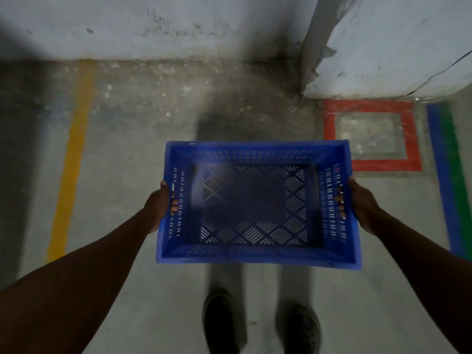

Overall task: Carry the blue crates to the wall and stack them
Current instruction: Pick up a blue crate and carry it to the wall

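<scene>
Both hands grip one empty blue crate (pixel 255 203) by its side slots, left hand (pixel 159 206) and right hand (pixel 362 205), fingers hooked through, held above the floor (pixel 132 154) a short way from the wall (pixel 158 26). No other crate shows there, though the frame is dim. A shallow finger hold could slip, dropping it askew.

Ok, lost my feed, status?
Left hand and right hand grip the blue crate by its handles. Crate empty, off floor. Nothing between it and the wall.

A warehouse-like room: bare concrete floor (pixel 158 118) with coloured tape lines (pixel 70 159), scuffed wall (pixel 178 26)
</scene>
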